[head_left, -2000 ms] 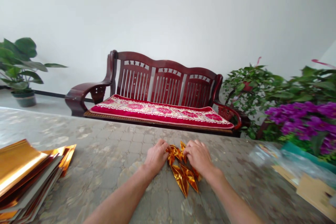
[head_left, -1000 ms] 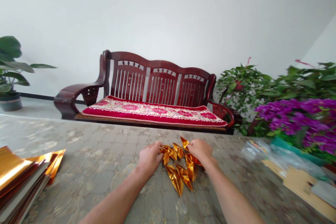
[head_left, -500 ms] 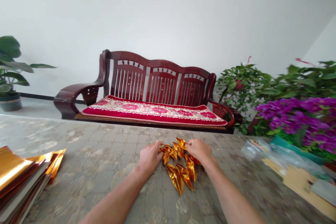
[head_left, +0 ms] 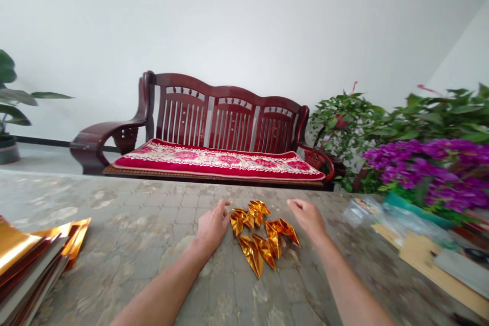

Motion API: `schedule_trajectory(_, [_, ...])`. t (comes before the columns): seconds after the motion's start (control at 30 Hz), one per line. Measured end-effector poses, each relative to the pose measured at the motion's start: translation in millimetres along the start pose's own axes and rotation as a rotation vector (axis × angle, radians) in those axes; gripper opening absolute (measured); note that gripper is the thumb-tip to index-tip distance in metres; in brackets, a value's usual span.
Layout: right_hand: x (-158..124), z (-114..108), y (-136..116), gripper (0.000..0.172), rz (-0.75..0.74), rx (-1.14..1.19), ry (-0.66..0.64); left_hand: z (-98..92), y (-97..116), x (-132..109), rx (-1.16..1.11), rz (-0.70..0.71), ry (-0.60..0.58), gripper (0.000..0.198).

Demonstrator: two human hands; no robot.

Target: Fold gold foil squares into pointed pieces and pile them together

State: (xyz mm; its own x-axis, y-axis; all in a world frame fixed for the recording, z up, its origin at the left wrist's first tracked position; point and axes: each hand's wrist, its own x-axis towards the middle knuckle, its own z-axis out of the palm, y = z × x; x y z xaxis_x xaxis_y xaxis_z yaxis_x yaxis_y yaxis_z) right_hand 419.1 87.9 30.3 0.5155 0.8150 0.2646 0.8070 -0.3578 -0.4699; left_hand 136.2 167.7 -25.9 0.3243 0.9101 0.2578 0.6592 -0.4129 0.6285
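Observation:
Several shiny gold foil folded pieces [head_left: 251, 254] with pointed ends lie in a loose ring on the patterned tablecloth. At the ring's left edge rests my left hand [head_left: 213, 225], its fingers loosely bent and holding nothing. A smaller foil piece [head_left: 242, 218] sits right beside its thumb; whether they touch I cannot tell. Across the ring is my right hand [head_left: 308, 219], apart from the foil, with fingers loosely curled and nothing seen in them. The nearest piece to it is a winged foil shape [head_left: 289, 231]. The undersides of both hands are hidden.
At the left edge lies a stack of gold foil sheets [head_left: 17, 244]. To the right are clear plastic bags [head_left: 405, 221], tan cardboard [head_left: 420, 254] and purple flowers [head_left: 439, 168]. A wooden bench [head_left: 229, 117] with a red cushion stands behind the table [head_left: 145, 224].
My right hand has let go of the foil and drawn away to the right. My left hand has eased back slightly from the foil pieces. The view has shifted a little.

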Motion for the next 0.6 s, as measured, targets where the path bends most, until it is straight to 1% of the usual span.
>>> schedule_trajectory(0.07, [-10.9, 1.1, 17.3, 0.046, 0.005, 0.065, 0.057, -0.9, -2.1, -0.1, -0.032, -0.039, 0.05, 0.022])
schedule_trajectory(0.17, [-33.5, 10.7, 35.7, 0.05, -0.015, 0.145, 0.1, -4.9, -5.1, -1.3, -0.073, -0.108, 0.143, 0.018])
schedule_trajectory(0.23, [-49.2, 18.3, 41.2, 0.052, -0.032, 0.174, 0.13, -10.0, -5.2, -3.3, -0.091, -0.141, 0.191, 0.017])
schedule_trajectory(0.33, [-67.4, 25.6, 42.2, 0.048, -0.08, 0.19, 0.173, -20.7, 0.7, -8.8, -0.103, -0.155, 0.225, 0.015])
schedule_trajectory(0.43, [-76.7, 26.8, 39.0, 0.04, -0.123, 0.164, 0.204, -31.3, 12.7, -21.1, -0.109, -0.101, 0.199, 0.01])
schedule_trajectory(0.5, [-79.2, 26.0, 35.6, 0.036, -0.136, 0.12, 0.216, -36.3, 20.6, -35.5, -0.107, -0.036, 0.157, 0.006])
schedule_trajectory(0.53, [-79.8, 25.6, 33.5, 0.034, -0.138, 0.093, 0.22, -38.0, 23.6, -44.5, -0.102, -0.003, 0.133, 0.005])
schedule_trajectory(0.6, [-80.4, 25.3, 28.8, 0.03, -0.136, 0.033, 0.223, -39.5, 27.0, -64.6, -0.074, 0.105, 0.044, 0.005])
